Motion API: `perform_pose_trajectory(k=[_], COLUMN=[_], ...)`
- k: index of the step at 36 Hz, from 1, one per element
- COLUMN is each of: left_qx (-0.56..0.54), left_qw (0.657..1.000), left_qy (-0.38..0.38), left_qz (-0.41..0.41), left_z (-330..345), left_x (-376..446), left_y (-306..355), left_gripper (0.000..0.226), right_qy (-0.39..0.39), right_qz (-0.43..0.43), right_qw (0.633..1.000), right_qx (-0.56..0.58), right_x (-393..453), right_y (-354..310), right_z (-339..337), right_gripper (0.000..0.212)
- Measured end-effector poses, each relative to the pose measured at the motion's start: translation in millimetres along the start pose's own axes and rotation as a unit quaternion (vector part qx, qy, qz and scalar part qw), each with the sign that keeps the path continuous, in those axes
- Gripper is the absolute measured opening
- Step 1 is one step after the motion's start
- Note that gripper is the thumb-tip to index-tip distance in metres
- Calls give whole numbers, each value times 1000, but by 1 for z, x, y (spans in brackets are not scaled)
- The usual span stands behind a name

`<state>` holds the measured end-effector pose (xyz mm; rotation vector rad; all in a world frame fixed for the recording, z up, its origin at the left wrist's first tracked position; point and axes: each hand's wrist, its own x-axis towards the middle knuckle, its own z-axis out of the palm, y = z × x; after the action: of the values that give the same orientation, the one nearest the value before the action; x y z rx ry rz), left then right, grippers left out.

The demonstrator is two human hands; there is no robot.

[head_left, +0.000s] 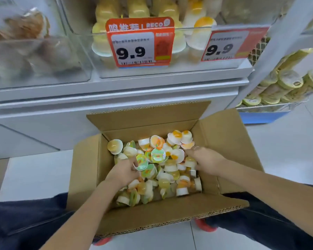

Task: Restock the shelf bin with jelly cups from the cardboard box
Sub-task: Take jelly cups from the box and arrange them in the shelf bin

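Box: cardboard box (pixel 222 134) on the floor with all four flaps folded out, set against the foot of the white shelf unit (pixel 116 91).
Contents: loose jelly cups (pixel 170 168) heaped inside the box, white, yellow and orange, some showing green printed lids; the print is too small to read.
Left hand: left hand (pixel 123 171) down among the cups at the left of the box, fingers curled round some of them, a green-lidded cup against its fingertips.
Right hand: right hand (pixel 204 158) at the right of the box, knuckles up, fingers curled down into the heap; whether it has hold of a cup cannot be told.
Bin: clear shelf bin (pixel 188 56) directly above the box, holding stacked yellow and white cups.
Left tag: orange price tag (pixel 140 42) on the bin front, reading "RECO" beside blurred characters, and "9.9" over a barcode.
Right tag: second price tag (pixel 228 45), right of the first, also "9.9".
Right of box: wire rack (pixel 271 105) of round yellow-lidded tubs.
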<state>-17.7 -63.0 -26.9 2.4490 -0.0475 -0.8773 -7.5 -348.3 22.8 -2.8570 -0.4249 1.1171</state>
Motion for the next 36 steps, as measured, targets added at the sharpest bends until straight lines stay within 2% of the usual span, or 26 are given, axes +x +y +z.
perform_pose_trajectory(k=[5,9,14,16,20,22,24,26,29,32,34,36], left_qx=[28,59,7,-12,-24,16,113,227,343,388,406,453], left_qw=[999,996,1000,1000,999,999,992,959,887,831,796,771], left_qy=[-28,-65,-14,4,37,45,32,-31,-97,-107,-118,-110], left_qz=[-8,12,-9,-14,-21,-4,54,167,294,386,432,434], left_z=[33,58,76,80,85,83,83,86,98,121,133,141], left_x=[21,28,25,20,11,8,7,8,18,29,36,41], left_y=[-10,-3,-9,-15,-21,-15,-5,10,31,43,51,57], left_gripper=[22,28,28,28,21,19,23,37,43,35,22,16], right_qy=[-2,-63,-88,-89,-89,-83,-66,-51,-43,-57,-58,-60], right_qz=[33,-16,-41,-36,-32,-42,-54,-64,-63,-34,-10,7], right_qw=[997,994,995,995,995,996,996,996,997,998,998,998], right_qx=[64,86,28,3,-9,-11,-10,-20,-26,-5,14,25], right_x=[41,54,62,65,63,59,56,57,58,61,63,66], right_y=[6,4,0,-2,-3,-2,-1,0,6,8,7,5], right_z=[36,74,105,108,119,121,120,117,115,119,124,128], right_gripper=[41,41,33,42,73,74,69,60,52,62,55,48])
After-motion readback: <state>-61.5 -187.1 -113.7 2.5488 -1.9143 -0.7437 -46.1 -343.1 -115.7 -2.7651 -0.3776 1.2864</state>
